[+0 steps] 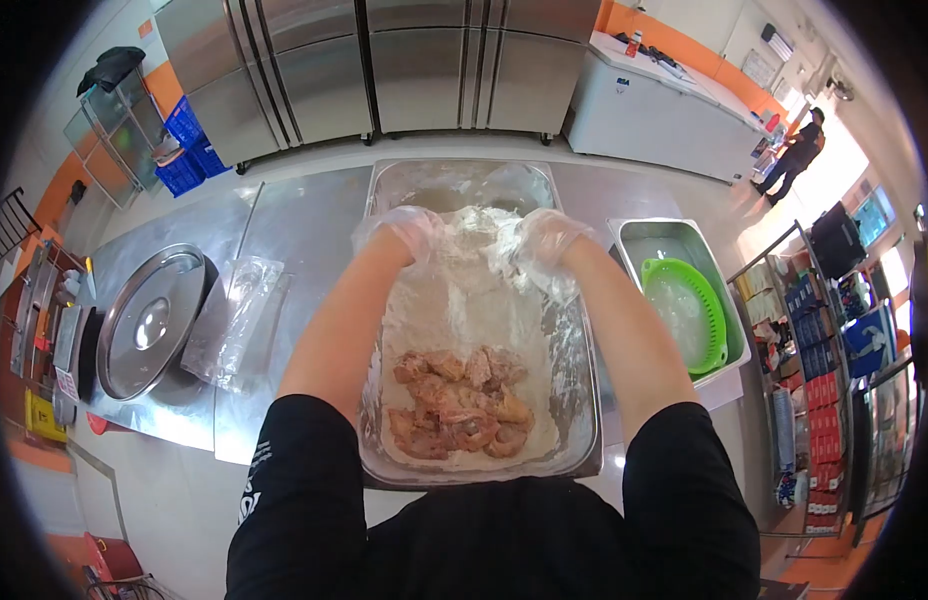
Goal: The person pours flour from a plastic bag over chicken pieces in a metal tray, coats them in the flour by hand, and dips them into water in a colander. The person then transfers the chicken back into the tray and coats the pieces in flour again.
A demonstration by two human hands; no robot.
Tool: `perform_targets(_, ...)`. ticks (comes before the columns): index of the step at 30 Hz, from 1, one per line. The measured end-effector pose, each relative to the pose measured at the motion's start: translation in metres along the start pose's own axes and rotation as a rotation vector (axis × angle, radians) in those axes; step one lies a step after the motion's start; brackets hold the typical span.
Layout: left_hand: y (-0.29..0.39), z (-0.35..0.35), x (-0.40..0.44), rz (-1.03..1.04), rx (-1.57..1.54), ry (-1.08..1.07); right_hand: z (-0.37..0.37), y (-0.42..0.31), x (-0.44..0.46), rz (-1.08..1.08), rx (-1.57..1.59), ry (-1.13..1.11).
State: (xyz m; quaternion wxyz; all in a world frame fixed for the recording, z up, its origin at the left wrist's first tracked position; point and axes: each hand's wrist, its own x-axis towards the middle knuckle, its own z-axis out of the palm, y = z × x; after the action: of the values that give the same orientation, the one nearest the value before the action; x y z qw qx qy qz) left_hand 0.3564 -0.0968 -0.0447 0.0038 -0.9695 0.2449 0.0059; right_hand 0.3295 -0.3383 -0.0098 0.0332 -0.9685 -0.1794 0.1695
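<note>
Steel table (304,215): left hand (411,235), right hand (546,245) at flour (469,300), closure and hold unclear; chicken pieces (459,405) seemingly largely uncoated.

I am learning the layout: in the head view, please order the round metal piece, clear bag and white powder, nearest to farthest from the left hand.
1. White powder: beside left hand, in tray.
2. Clear bag: left, on table.
3. Round metal piece: farther left.

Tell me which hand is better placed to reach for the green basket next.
Likely your right hand: it is nearer the green basket, which lies on that side. Your left hand is across the white powder, farther away.
</note>
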Motion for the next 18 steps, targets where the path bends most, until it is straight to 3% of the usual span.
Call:
perform_targets(1, -0.003, -0.004, -0.007, 0.023, -0.006, 0.0, -0.005, -0.001, -0.008, -0.005, 0.072, -0.015)
perform_targets(3, -0.005, -0.01, -0.019, 0.07, -0.016, -0.003, -0.003, -0.02, -0.015, 0.045, -0.109, 0.092)
perform_targets(5, 0.036, 0.012, -0.004, -0.127, -0.018, 0.085, -0.017, -0.089, -0.041, 0.276, -0.122, 0.111)
perform_targets(6, 0.048, 0.026, 0.003, -0.225, -0.015, 0.138, 0.017, -0.096, -0.014, 0.263, -0.044, 0.198)
perform_targets(7, 0.04, 0.037, 0.001, -0.143, 0.023, 0.195, 0.045, -0.096, 0.013, 0.25, 0.035, 0.292)
perform_targets(9, 0.028, 0.064, -0.016, 0.022, 0.082, 0.279, 0.039, -0.102, -0.017, 0.216, -0.001, 0.223)
perform_targets(12, 0.034, 0.022, -0.031, -0.15, 0.149, -0.037, 0.054, -0.112, 0.021, 0.313, 0.035, 0.316)
perform_targets(13, 0.042, 0.015, -0.038, -0.169, 0.094, -0.043, 0.068, -0.117, 0.035, 0.369, 0.066, 0.356)
perform_targets(15, 0.056, 0.011, -0.052, -0.213, -0.024, -0.058, 0.04, -0.131, -0.012, 0.325, 0.072, 0.223)
perform_targets(18, 0.035, 0.005, -0.054, -0.087, 0.113, -0.075, 0.025, -0.127, -0.017, 0.249, 0.042, 0.168)
